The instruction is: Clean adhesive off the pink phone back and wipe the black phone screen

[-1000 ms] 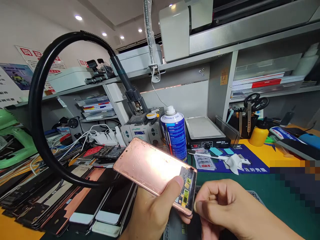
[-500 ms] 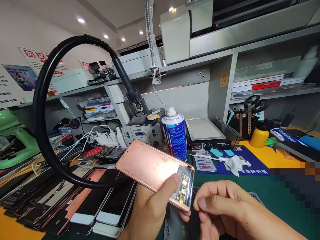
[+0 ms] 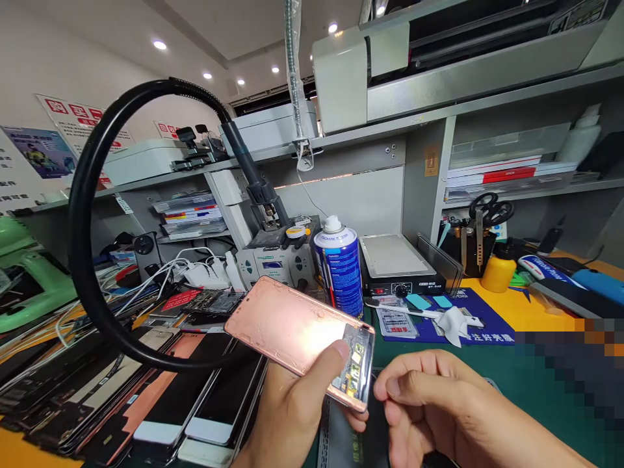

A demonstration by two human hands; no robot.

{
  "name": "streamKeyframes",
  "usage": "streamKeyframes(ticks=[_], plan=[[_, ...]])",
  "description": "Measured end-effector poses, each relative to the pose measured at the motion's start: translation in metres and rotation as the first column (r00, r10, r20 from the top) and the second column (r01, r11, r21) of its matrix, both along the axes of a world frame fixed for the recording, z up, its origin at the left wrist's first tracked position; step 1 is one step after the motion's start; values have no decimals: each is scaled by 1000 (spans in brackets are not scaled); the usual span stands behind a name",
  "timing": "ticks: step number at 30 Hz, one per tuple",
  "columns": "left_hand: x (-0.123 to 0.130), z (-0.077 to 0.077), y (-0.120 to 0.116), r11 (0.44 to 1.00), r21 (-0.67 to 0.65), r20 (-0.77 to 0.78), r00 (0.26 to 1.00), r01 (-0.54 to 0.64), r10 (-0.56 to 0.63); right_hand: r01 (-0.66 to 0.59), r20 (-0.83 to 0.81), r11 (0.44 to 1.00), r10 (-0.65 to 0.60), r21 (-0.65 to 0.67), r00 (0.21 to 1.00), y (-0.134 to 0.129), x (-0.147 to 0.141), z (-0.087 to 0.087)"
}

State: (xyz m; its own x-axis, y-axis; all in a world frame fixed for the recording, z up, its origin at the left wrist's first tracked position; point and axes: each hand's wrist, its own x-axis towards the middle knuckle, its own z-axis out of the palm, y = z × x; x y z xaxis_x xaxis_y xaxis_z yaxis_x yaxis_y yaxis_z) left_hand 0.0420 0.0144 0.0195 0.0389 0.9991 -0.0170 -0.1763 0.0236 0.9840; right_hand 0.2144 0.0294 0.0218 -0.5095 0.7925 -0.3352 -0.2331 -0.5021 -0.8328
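Observation:
A copper-pink phone frame (image 3: 287, 322) is tilted in front of me, with a small circuit area showing at its right end. My left hand (image 3: 302, 396) is wrapped round its lower side, thumb pressed on the surface beside the circuit area. Just right of the frame is my right hand (image 3: 429, 396), thumb and index finger pinched together. Anything between those fingertips is hidden or too small to name. A dark pad (image 3: 341, 439) lies below the hands on the green mat (image 3: 497, 370).
Behind the phone frame stands a blue spray can (image 3: 338, 270), beside a heating plate (image 3: 397, 257). A black hose (image 3: 80, 214) loops at the left above rows of phone parts (image 3: 160, 403). A yellow bottle (image 3: 498, 268) and scissors (image 3: 492, 211) stand at the right.
The camera view has shifted slightly. The phone frame and both hands keep nearly the same pose, with my right hand still pinched close to the frame's right end.

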Motion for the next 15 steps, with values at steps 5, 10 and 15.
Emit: streamKeyframes(ticks=[5,10,15], plan=[[-1,0,0,1000,16,-10,1000,3,-3,-85,-38,996,86,30,996,4,2,-6],[1,1,0,999,15,7,999,-34,34,-117,-66,992,120,57,991,7,4,-8],[4,0,3,999,24,28,999,-29,29,-63,-12,995,64,74,998,6,5,-3]])
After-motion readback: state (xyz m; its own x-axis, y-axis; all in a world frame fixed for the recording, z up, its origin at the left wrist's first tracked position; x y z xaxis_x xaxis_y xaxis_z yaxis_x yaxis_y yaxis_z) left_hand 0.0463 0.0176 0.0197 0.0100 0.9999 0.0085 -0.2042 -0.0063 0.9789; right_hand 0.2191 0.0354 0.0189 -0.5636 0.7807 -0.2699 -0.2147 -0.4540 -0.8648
